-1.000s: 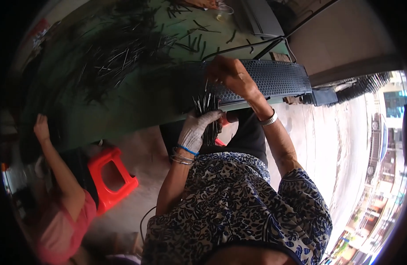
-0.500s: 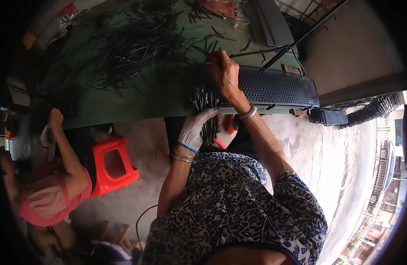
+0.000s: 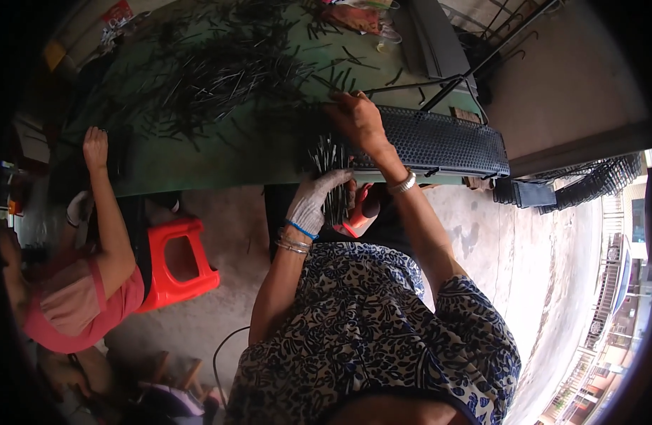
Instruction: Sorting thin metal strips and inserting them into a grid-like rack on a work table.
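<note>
A white-gloved hand, my left hand, grips a bundle of thin dark strips at the table's near edge, their ends fanning upward. Bare and curled closed, my right hand is over the left end of a long black perforated panel. Whatever its fingertips hold is hidden and slightly smeared. The panel lies along the near edge of the green table, reaching away to the right.
Many loose dark strips are heaped across the table. Flat grey panels and a dark metal rod frame stand at the far right. A red stool and a co-worker in pink are on the left.
My right hand has come slightly nearer and stays over the panel's left end. My left hand keeps its grip on the strips. The co-worker's bare hand has risen farther over the table.
</note>
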Tool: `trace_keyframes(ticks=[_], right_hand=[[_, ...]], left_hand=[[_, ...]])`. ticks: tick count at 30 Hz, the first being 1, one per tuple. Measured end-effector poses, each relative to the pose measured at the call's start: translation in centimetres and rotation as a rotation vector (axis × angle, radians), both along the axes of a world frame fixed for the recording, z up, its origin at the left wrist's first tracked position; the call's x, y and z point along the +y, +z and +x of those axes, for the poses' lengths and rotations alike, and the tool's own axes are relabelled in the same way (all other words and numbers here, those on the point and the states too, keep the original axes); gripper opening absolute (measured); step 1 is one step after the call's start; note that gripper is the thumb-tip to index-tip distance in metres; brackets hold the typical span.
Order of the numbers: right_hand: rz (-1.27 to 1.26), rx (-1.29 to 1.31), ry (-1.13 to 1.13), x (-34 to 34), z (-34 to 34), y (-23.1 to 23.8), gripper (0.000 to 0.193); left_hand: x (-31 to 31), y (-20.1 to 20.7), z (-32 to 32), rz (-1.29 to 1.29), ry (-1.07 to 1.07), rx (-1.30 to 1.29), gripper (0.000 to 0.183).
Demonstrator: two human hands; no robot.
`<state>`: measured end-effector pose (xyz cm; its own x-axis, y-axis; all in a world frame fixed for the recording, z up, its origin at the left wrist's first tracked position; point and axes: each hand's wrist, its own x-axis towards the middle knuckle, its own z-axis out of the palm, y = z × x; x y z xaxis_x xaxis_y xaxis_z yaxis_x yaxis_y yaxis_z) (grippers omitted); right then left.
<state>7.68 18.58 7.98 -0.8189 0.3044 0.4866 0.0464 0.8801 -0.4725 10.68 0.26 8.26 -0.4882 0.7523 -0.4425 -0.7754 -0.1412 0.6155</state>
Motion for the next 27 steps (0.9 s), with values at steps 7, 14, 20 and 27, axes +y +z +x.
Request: trace_keyframes(ticks=[7,14,20,27], right_hand=[[-0.775,-0.398,0.399,0.5,3.6,3.7,0.031],[-0.825,-0.055,0.328,1.9,2.4,2.2,0.016],[-0.469,0.221,-0.006,1.0,-0.2,0.7,0.008],[-0.237,0.295,0.050,0.1,-0.8,-1.4,0.005]], left_hand=[[-0.1,0.3,-0.5,0.011,-0.046,0.142,0.018],[0.2,-3.1,-1.2,0.010,-0.023,0.306,0.021],[1.2,-1.5,-1.0,-0.030,0.041,0.166,0.016],[1.1,-1.5,-1.1,-0.047,-0.002,0.194,0.017]])
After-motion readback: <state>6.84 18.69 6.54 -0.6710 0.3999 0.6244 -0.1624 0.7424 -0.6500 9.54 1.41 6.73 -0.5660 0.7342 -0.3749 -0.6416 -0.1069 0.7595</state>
